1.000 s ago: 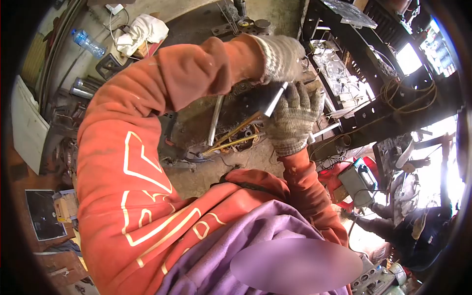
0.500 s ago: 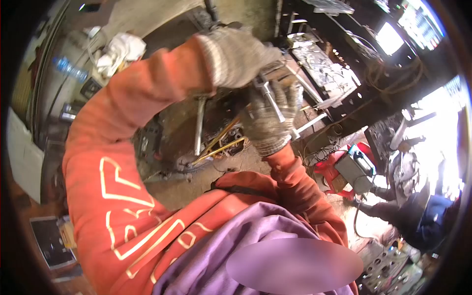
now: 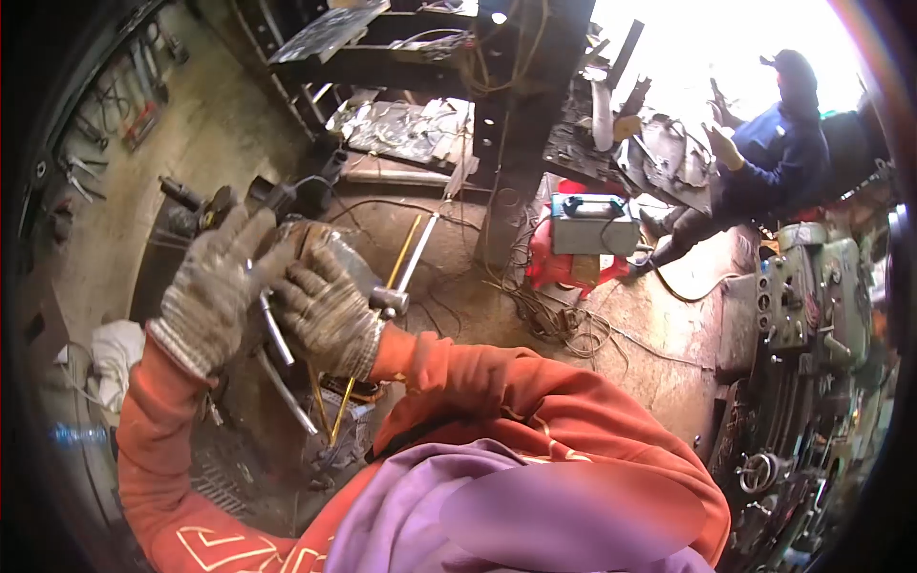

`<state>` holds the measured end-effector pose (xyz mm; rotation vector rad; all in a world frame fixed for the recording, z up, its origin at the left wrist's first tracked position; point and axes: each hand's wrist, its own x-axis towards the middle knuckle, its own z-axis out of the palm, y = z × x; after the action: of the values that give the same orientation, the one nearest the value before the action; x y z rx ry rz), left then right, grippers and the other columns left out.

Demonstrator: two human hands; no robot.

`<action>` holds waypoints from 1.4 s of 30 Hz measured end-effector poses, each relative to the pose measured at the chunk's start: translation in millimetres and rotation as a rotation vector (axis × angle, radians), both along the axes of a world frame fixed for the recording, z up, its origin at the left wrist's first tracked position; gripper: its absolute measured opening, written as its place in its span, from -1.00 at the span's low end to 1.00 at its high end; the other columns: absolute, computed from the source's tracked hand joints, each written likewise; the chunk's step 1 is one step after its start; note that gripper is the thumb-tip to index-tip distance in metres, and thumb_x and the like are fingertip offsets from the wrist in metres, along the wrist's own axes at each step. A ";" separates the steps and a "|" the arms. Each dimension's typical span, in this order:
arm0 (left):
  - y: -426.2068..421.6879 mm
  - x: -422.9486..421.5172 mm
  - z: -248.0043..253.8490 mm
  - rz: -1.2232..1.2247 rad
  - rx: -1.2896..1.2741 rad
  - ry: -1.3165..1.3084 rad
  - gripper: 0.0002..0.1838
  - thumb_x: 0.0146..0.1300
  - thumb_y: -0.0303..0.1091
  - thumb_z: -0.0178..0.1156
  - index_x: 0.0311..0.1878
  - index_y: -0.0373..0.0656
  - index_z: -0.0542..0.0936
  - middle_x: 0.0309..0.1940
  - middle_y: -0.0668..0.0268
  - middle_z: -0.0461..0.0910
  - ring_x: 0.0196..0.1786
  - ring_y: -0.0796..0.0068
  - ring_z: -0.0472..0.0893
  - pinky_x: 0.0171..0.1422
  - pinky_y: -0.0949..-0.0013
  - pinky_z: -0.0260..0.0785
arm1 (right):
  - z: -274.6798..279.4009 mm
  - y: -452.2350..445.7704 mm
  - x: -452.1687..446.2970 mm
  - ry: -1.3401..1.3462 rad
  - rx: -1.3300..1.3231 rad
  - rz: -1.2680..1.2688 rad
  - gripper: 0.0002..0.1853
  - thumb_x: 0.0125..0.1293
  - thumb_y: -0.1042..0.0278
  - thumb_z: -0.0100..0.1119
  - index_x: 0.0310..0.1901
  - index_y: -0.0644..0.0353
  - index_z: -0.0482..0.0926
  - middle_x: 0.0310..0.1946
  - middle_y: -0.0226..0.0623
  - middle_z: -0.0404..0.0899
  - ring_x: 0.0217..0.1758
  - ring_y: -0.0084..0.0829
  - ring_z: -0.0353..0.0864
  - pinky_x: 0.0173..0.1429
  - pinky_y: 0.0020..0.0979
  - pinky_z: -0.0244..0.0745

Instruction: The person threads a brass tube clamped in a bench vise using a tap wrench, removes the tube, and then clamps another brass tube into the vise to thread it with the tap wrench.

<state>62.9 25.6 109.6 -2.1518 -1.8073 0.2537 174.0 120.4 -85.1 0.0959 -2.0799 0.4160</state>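
Observation:
My left hand, in a dirty knit work glove, is at the left with its fingers pointing up and slightly blurred. A shiny wrench hangs down between my hands. Its upper end runs in by my left thumb, where the grip is partly hidden. My right hand, gloved too, lies close beside it with fingers stretched out against a brownish metal workpiece. Just below, a curved metal bar slants downward. A hammer-like metal head sits near my right wrist.
Another person in dark blue works at a cluttered bench at the upper right. A grey box rests on a red stool, with cables on the floor. Machinery lines the right. Tools lie at upper left; white cloth at left.
The camera view has turned to the right, so the work area now appears further left. My hands remain close together around the wrench. The other person shows more fully.

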 end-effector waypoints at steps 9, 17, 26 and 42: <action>3.3 -11.6 -23.9 0.509 -0.154 -0.414 -0.58 0.36 -0.15 0.47 0.14 -0.23 0.71 -0.22 0.15 0.79 -0.25 -0.01 0.73 -0.15 0.02 0.56 | 15.1 4.6 8.6 -0.029 -0.055 0.098 -0.62 -0.03 0.13 0.32 -0.22 0.21 0.75 0.07 -0.05 0.68 0.30 0.09 0.60 0.66 0.46 0.04; 1.4 -18.3 -47.5 0.801 0.016 -1.340 -0.71 0.48 -0.29 0.38 0.09 -0.31 0.71 -0.31 0.31 0.74 -0.31 0.55 0.68 -0.22 0.40 0.56 | 18.9 6.3 5.9 -0.098 -0.080 0.110 -0.52 0.05 0.12 0.27 -0.05 0.27 0.75 0.20 0.03 0.67 0.38 0.06 0.59 0.74 0.38 -0.04; -8.4 -10.7 -17.7 -0.014 0.039 -0.264 -0.58 0.13 -0.53 0.35 0.12 -0.16 0.70 0.11 0.00 0.69 0.26 -0.10 0.63 0.36 -0.04 0.49 | 18.0 9.7 7.7 -0.087 -0.045 0.121 -0.44 0.05 0.12 0.27 0.05 0.32 0.74 0.16 0.01 0.70 0.36 0.02 0.62 0.73 0.33 0.04; 2.3 -11.3 -33.9 0.748 -0.115 -1.005 -0.37 0.37 -0.34 0.42 0.42 -0.49 0.53 0.14 -0.06 0.77 0.18 0.26 0.75 0.23 0.27 0.58 | 18.0 8.4 -0.2 -0.085 -0.060 0.069 -0.56 -0.07 0.08 0.36 -0.20 0.22 0.75 0.07 0.01 0.74 0.25 0.06 0.67 0.70 0.27 0.15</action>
<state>51.6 28.0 75.7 -1.6358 -3.1558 -0.7188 173.8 128.8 -67.1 0.1162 -2.1499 0.5321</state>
